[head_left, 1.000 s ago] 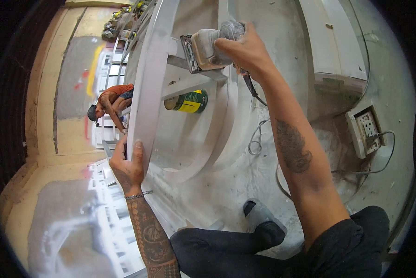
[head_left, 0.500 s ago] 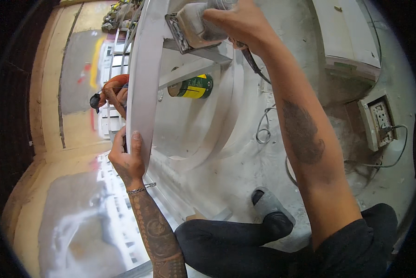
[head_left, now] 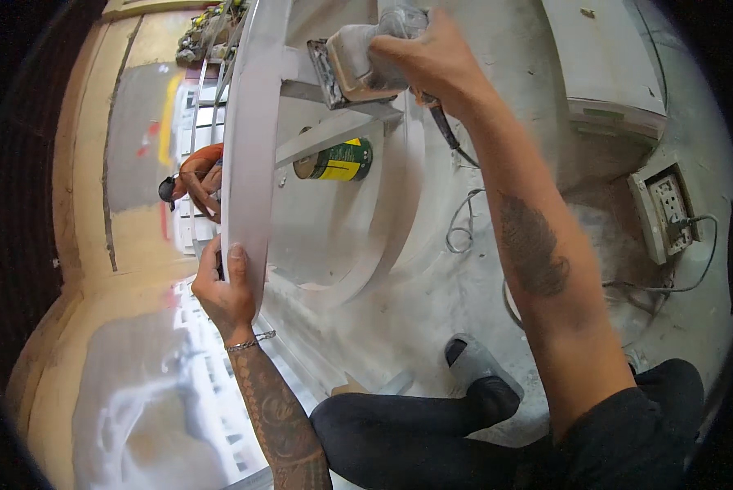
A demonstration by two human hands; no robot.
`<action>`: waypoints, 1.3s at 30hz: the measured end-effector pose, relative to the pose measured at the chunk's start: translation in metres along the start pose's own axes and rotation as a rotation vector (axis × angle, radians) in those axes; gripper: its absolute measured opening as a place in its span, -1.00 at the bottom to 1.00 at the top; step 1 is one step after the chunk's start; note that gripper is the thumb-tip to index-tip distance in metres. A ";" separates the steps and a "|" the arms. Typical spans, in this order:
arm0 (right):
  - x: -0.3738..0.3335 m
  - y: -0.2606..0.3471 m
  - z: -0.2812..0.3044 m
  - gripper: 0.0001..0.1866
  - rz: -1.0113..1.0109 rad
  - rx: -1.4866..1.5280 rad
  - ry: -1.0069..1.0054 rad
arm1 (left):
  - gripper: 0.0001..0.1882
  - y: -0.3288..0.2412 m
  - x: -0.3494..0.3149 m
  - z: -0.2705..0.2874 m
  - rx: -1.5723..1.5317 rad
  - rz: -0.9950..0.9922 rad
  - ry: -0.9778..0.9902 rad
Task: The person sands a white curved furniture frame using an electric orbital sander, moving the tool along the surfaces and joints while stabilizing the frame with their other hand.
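Note:
My right hand is wrapped round a dusty electric sander at the top of the view. Its flat rectangular pad faces left, over a pale crosspiece of a white curved frame. Whether the pad touches the frame, I cannot tell. A dark power cord trails from the back of the sander. Lower on the same frame, my left hand grips the near end of its long upright side. The thumb lies on the face toward me and the fingers go round the outer edge, partly hidden.
Behind the frame's crosspieces a green and yellow can lies on its side. A coiled cable rests on the dusty floor. To the right are a wall socket with a plug and a white box-like block. Another person crouches at left.
My right hand and the sander have shifted a little right and down, away from the frame's long side. The left hand keeps its grip in nearly the same place.

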State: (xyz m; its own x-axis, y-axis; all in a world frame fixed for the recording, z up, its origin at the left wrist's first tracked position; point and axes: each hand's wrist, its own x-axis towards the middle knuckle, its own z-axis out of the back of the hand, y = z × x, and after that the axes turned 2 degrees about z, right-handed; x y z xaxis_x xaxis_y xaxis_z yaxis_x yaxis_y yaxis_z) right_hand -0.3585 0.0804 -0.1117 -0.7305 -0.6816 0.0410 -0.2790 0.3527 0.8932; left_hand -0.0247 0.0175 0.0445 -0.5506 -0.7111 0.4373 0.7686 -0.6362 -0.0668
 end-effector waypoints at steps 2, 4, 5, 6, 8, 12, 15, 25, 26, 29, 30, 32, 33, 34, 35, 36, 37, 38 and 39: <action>0.001 -0.005 -0.002 -0.39 0.011 -0.031 -0.068 | -0.48 0.000 0.000 -0.001 0.022 -0.011 0.001; 0.004 -0.004 -0.006 -0.33 0.146 -0.087 -0.029 | -0.49 0.000 -0.001 -0.001 0.032 -0.010 -0.007; 0.005 -0.004 -0.006 -0.33 0.146 -0.090 -0.033 | -0.49 -0.001 -0.001 -0.002 0.028 -0.012 -0.004; 0.002 0.005 -0.007 -0.29 0.117 -0.135 -0.045 | -0.50 -0.001 -0.001 -0.001 0.024 -0.004 0.000; 0.000 0.008 -0.007 -0.24 0.086 -0.181 -0.058 | -0.50 -0.003 -0.001 0.001 0.021 0.005 0.006; 0.004 -0.007 -0.006 -0.17 0.062 -0.130 -0.075 | -0.48 -0.005 -0.001 0.002 0.040 -0.013 0.010; 0.004 -0.023 -0.006 -0.19 0.070 -0.139 -0.114 | -0.46 -0.004 -0.001 0.002 0.036 -0.017 0.010; 0.005 -0.014 0.006 -0.13 0.167 -0.234 0.085 | -0.45 -0.001 0.000 0.001 0.014 -0.001 0.013; 0.007 -0.018 0.008 -0.13 0.169 -0.236 0.082 | -0.45 -0.002 0.001 0.001 0.011 -0.004 0.013; 0.008 -0.028 0.008 -0.14 0.269 -0.154 0.068 | -0.46 -0.002 0.000 -0.001 -0.008 0.011 0.023; 0.006 -0.026 0.005 -0.16 0.297 -0.123 0.057 | -0.46 -0.001 -0.001 -0.001 -0.002 0.003 0.014; 0.005 -0.023 0.002 -0.17 0.324 -0.092 0.048 | -0.47 0.000 -0.001 -0.002 0.004 -0.003 0.006; 0.000 -0.012 0.001 -0.17 0.240 -0.117 0.052 | -0.46 -0.001 -0.001 -0.002 -0.009 -0.005 -0.001; -0.003 -0.005 0.000 -0.18 0.156 -0.143 0.056 | -0.46 -0.001 -0.001 -0.001 -0.023 -0.008 -0.008; -0.002 -0.011 -0.005 -0.18 0.157 -0.141 0.058 | -0.46 0.000 -0.001 -0.001 -0.021 -0.007 -0.010; -0.002 -0.021 -0.010 -0.18 0.250 -0.223 -0.044 | -0.45 -0.001 -0.001 0.000 -0.015 0.001 -0.001; -0.003 -0.026 -0.014 -0.18 0.341 -0.304 -0.145 | -0.45 0.000 0.000 0.000 -0.007 0.011 0.008; -0.004 -0.031 -0.015 -0.18 0.343 -0.303 -0.145 | -0.45 -0.001 0.000 0.001 -0.007 0.011 0.006; -0.009 -0.033 -0.017 -0.18 0.344 -0.282 -0.157 | -0.45 0.000 -0.001 0.002 -0.003 0.015 0.007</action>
State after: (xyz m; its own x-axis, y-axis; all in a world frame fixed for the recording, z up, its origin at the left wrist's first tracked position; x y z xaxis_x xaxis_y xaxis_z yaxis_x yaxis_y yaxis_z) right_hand -0.3317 0.0642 -0.1343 -0.8425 -0.4426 0.3072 0.1605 0.3382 0.9273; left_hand -0.0232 0.0188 0.0463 -0.5412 -0.7228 0.4297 0.7759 -0.6263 -0.0763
